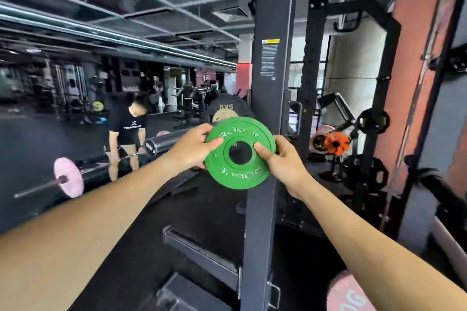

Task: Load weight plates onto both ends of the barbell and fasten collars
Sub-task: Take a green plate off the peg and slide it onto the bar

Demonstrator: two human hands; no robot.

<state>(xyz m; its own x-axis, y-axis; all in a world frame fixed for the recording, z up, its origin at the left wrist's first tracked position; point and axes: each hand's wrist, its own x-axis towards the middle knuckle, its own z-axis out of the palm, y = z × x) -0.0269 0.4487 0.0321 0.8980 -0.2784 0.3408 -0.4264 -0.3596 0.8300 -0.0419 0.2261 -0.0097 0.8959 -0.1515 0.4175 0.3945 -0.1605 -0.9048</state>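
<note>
I hold a small green weight plate (240, 171) with white lettering in front of me, its centre hole facing me. My left hand (192, 149) grips its left rim, thumb on the face. My right hand (280, 159) grips the right side, thumb at the edge of the hole. Behind the plate, the barbell's black sleeve end (164, 144) sticks out to the left. A large dark plate (222, 108) sits further along that bar, partly hidden by the green one.
A black rack upright (267, 83) stands directly behind the plate. At left a person (126, 134) bends over another barbell with a pink plate (69, 177). Plate storage with orange and black plates (336, 145) stands at right. A pink plate (351, 293) lies bottom right.
</note>
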